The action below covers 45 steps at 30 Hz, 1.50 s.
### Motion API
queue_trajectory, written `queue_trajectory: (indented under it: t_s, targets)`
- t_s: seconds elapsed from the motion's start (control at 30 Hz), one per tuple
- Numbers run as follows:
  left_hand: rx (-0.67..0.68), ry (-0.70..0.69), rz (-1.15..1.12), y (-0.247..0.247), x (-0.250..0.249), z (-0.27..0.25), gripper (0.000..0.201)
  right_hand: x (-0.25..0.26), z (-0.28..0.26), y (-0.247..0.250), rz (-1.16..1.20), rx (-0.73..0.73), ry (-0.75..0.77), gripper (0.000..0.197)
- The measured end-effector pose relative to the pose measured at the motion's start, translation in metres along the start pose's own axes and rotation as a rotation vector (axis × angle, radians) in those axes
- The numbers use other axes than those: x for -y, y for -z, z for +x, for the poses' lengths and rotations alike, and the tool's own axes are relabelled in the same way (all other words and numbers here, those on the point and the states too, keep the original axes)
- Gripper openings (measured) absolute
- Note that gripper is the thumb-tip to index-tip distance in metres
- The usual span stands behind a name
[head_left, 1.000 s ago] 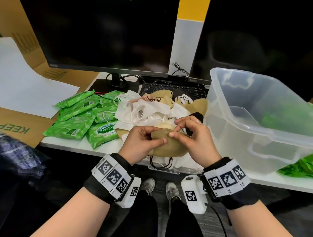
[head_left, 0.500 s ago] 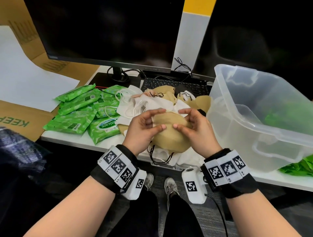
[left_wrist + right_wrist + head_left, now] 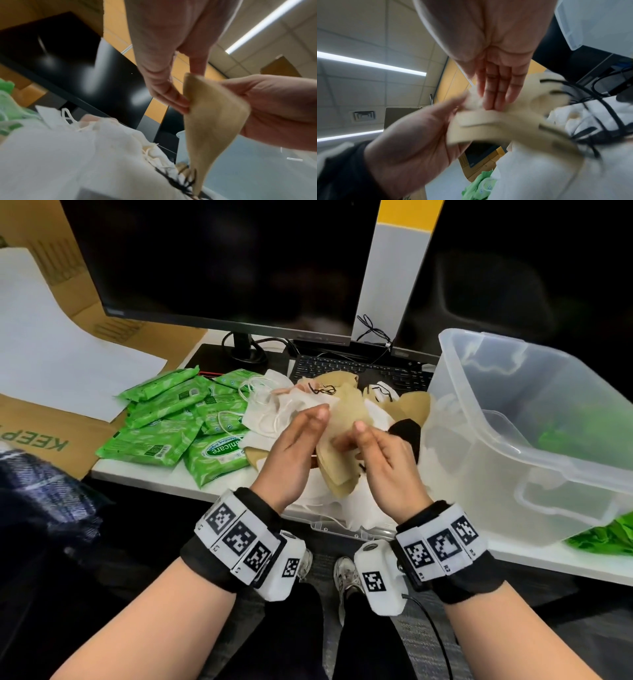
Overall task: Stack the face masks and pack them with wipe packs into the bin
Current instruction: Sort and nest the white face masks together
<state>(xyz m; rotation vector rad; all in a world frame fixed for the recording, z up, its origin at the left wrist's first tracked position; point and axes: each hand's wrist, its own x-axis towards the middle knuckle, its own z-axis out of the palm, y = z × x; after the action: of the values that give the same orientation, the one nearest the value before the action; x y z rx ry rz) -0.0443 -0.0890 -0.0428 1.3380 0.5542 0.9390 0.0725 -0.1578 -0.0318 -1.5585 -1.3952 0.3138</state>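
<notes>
A dark monitor (image 3: 219,258) stands at the back of the white worktop (image 3: 144,475). To the right a clear bin (image 3: 534,433) sits tilted on the worktop, green showing through its wall. Left of centre lie the green wipe packs (image 3: 164,426), overlapping one another. Between packs and bin is a loose heap of masks (image 3: 274,409), white and tan, with ear loops tangled. Above the heap's near edge both hands hold one tan mask (image 3: 346,419), folded flat and upright. The left hand (image 3: 291,453) has nearly straight fingers (image 3: 164,93) lying along one face. The right hand (image 3: 383,460) presses its straight fingers (image 3: 496,89) against the other face, thumb on top.
</notes>
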Motion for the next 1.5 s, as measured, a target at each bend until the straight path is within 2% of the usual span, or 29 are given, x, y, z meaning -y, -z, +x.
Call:
queue_trajectory:
  t_s: [0.03, 0.1, 0.13, 0.23, 0.3, 0.37, 0.4, 0.5, 0.57, 0.63, 0.67, 0.73, 0.8, 0.93, 1.03, 1.13, 1.23, 1.27, 1.33, 1.4, 1.5]
  targets:
    - [-0.003, 0.003, 0.032, 0.003, 0.002, 0.0, 0.033, -0.001, 0.0, 0.002, 0.017, 0.012, 0.0, 0.04]
    - [0.014, 0.001, 0.121, 0.006, 0.006, 0.001, 0.034, -0.006, 0.0, 0.005, 0.05, 0.029, -0.027, 0.019]
    - [0.019, -0.006, 0.156, 0.006, 0.008, 0.001, 0.034, -0.007, 0.001, 0.006, 0.088, 0.032, -0.06, 0.016]
    - [0.042, -0.011, 0.164, 0.009, 0.006, 0.001, 0.029, -0.011, 0.004, 0.01, 0.06, -0.003, -0.119, 0.038]
    - [0.104, 0.001, 0.179, 0.011, 0.003, 0.001, 0.032, -0.012, 0.007, 0.012, -0.028, 0.019, -0.157, 0.036]
    - [0.129, 0.006, 0.189, 0.011, -0.001, 0.0, 0.034, -0.011, 0.009, 0.015, 0.054, 0.067, -0.171, 0.025]
    - [0.084, 0.002, 0.161, 0.011, -0.003, 0.001, 0.035, -0.01, 0.01, 0.016, 0.141, 0.062, -0.177, 0.021]
    - [-0.18, 0.013, -0.026, 0.008, -0.003, 0.005, 0.033, -0.005, 0.013, 0.016, 0.372, -0.072, -0.201, 0.006]
    - [-0.235, 0.079, -0.228, 0.001, -0.004, 0.004, 0.033, -0.004, 0.015, 0.013, 0.397, -0.139, -0.169, 0.007]
    - [-0.181, 0.161, -0.391, -0.008, -0.005, 0.004, 0.041, -0.003, 0.015, 0.006, 0.403, -0.114, -0.169, 0.015]
    - [-0.156, 0.178, -0.401, -0.011, -0.006, 0.005, 0.045, -0.004, 0.014, 0.004, 0.398, -0.085, -0.184, 0.023]
    - [-0.122, 0.158, -0.345, -0.013, -0.007, 0.007, 0.053, -0.007, 0.014, 0.0, 0.362, -0.041, -0.218, 0.043]
    - [-0.116, 0.116, -0.283, -0.01, -0.006, 0.009, 0.059, -0.007, 0.014, 0.0, 0.351, -0.021, -0.244, 0.056]
    - [-0.103, 0.045, -0.163, 0.002, -0.003, 0.009, 0.065, -0.009, 0.019, 0.009, 0.359, -0.01, -0.293, 0.046]
    - [-0.04, -0.077, -0.065, 0.011, -0.005, 0.011, 0.069, -0.01, 0.029, 0.013, 0.338, -0.005, -0.263, 0.042]
    - [0.158, -0.133, 0.054, 0.018, -0.013, 0.011, 0.067, -0.008, 0.039, 0.014, 0.315, -0.068, -0.253, 0.042]
    - [0.363, -0.027, 0.318, 0.025, -0.02, 0.016, 0.06, -0.01, 0.048, 0.009, 0.234, -0.056, -0.212, 0.044]
    - [0.356, 0.034, 0.39, 0.028, -0.021, 0.018, 0.054, -0.012, 0.05, 0.007, 0.152, -0.034, -0.199, 0.041]
    - [0.219, 0.088, 0.452, 0.035, -0.024, 0.021, 0.043, -0.017, 0.055, 0.006, -0.08, 0.0, -0.224, 0.035]
    - [0.01, 0.045, 0.457, 0.043, -0.027, 0.024, 0.032, -0.024, 0.059, 0.009, -0.322, 0.078, -0.316, 0.036]
    - [-0.24, -0.044, 0.446, 0.056, -0.025, 0.028, 0.028, -0.032, 0.061, 0.012, -0.708, 0.36, -0.461, 0.059]
